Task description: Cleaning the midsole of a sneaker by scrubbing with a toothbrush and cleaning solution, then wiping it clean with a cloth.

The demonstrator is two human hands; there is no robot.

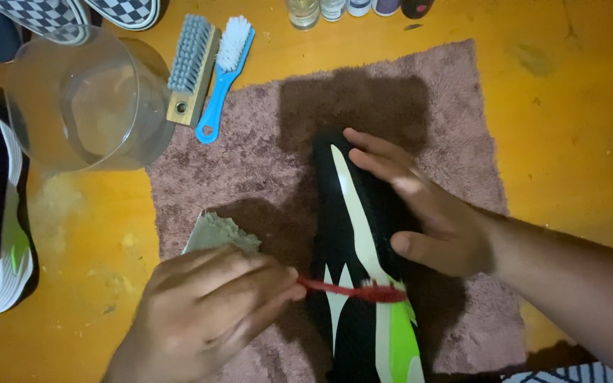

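My left hand [207, 312] is closed around the handle of a red toothbrush [352, 289], fingers curled tight, and the bristle end rests on the side of a black shoe [356, 234] with pale stripes and a green patch near its lower end. A scrap of grey cloth [218, 230] peeks out just above my left knuckles. My right hand [420, 209] lies flat on the shoe, fingers stretched out and together, thumb resting on its right side, pressing rather than gripping. The shoe lies on a pinkish-brown towel [250, 163] spread over the yellow table [576, 128]. Beside the towel's upper left corner lie a grey-bristled wooden brush [191, 67] and a blue-handled white brush [225, 74], side by side. A clear plastic jug [83, 103] stands to their left.
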